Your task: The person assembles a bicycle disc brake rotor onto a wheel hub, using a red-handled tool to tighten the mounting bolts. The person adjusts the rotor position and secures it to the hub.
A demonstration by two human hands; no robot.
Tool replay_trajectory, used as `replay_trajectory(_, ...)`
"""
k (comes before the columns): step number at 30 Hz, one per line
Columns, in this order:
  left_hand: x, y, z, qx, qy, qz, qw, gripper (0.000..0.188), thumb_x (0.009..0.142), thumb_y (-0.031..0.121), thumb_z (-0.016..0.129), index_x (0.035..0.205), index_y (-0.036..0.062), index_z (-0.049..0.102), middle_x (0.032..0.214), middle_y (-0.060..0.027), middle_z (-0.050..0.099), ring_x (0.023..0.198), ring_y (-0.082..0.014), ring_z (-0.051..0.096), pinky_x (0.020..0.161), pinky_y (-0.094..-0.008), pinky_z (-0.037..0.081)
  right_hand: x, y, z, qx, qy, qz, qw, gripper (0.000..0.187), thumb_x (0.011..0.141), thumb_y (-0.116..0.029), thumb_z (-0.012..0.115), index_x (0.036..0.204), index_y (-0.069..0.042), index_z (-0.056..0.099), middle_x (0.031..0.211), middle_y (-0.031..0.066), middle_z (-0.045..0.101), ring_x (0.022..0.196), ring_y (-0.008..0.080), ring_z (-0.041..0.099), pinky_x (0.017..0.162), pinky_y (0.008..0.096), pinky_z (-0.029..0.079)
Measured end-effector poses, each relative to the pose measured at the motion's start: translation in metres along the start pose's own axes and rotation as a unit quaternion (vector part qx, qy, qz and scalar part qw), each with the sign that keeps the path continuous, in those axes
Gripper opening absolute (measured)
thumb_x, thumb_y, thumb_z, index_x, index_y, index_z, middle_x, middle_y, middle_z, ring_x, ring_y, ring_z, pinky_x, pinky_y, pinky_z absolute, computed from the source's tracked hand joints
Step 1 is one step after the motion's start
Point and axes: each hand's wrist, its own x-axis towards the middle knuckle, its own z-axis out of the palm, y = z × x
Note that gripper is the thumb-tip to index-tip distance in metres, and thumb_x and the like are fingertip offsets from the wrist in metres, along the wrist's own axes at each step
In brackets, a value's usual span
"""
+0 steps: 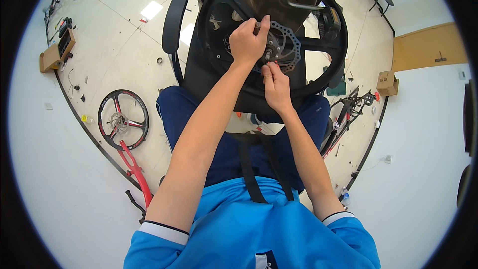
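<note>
A black spoked bicycle wheel (318, 45) lies over a black chair seat (191, 77) in front of me. A silver brake disc (297, 50) with a scalloped edge surrounds its hub, and the axle (269, 53) sticks up from the middle. My left hand (247, 42) is closed over the disc's left part, thumb pointing up; whatever its fingers hold is hidden. Just below the axle, my right hand (276, 87) pinches with thumb and forefinger. A speck of red shows by its fingertips, but the thing between them is too small to name.
A second three-spoke wheel (144, 119) and a red fork-like frame part (135, 169) lie at left. Bicycle frame parts (346, 112) lie at right, near a cardboard box (387, 83). An armrest (174, 20) stands left of the wheel. An open box (57, 52) sits far left.
</note>
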Motion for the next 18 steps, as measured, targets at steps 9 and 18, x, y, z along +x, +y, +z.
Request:
replay_trajectory(9, 0.002, 0.001, 0.001, -0.002, 0.006, 0.007, 1.000, 0.051, 0.094, 0.039, 0.067, 0.062, 0.0044, 0.050, 0.058, -0.0103, 0.055, 0.054, -0.0338, 0.057, 0.051, -0.0420, 0.044, -0.001, 0.016, 0.008, 0.105, 0.003, 0.092, 0.990, 0.031, 0.107, -0.024, 0.052, 0.086, -0.001, 0.055, 0.065, 0.0038, 0.050, 0.057, 0.0099, 0.045, 0.054, 0.0282, 0.037)
replay_trajectory(18, 0.001, 0.003, -0.001, -0.008, -0.009, -0.010, 1.000, 0.051, 0.095, 0.040, 0.067, 0.062, 0.0045, 0.051, 0.058, -0.0111, 0.057, 0.054, -0.0335, 0.059, 0.052, -0.0426, 0.045, -0.006, 0.007, 0.035, 0.345, 0.053, 0.149, 0.925, 0.031, 0.110, -0.027, 0.047, 0.088, -0.006, 0.052, 0.063, -0.0049, 0.042, 0.050, 0.0045, 0.037, 0.045, 0.0236, 0.033)
